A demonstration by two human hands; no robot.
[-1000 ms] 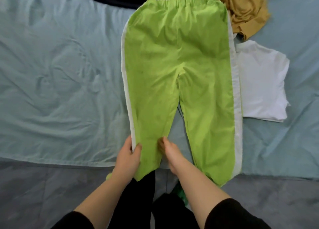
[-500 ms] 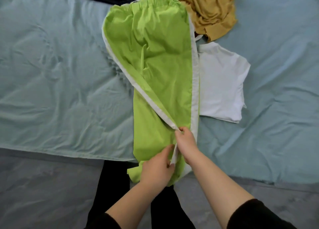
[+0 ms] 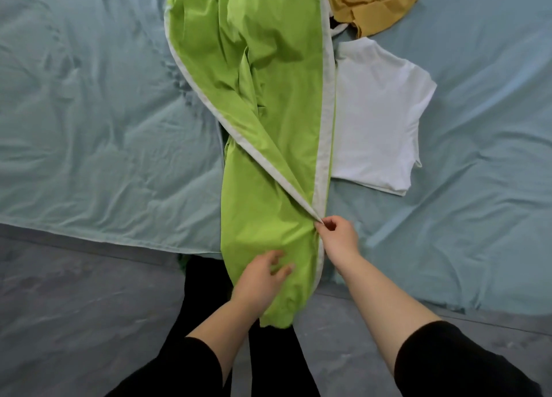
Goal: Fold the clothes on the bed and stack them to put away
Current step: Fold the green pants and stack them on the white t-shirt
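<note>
Green trousers [image 3: 268, 97] — stripe seam pinched in right fingers [image 3: 329, 225], left fingers [image 3: 280, 273] spread loosely over leg

free: sheet [image 3: 89, 127] left of trousers [image 3: 268, 97] | blocked right: white shirt [image 3: 376, 112], mustard heap [image 3: 370, 2], perhaps touching

We see soft, bright daylight all over the sheet [image 3: 89, 133]. It looks palest to the right of the pants [image 3: 268, 112], with a faint shine there. A dark shadow sits just left of the pants, under the lifted cloth, and small soft shadows fill their folds. The floor [image 3: 74, 307] below the pants is dimmer. The left hand [image 3: 260, 280] has blurry fingers [image 3: 287, 270]. Straight lines bend far from the pants, near the picture edges.
</note>
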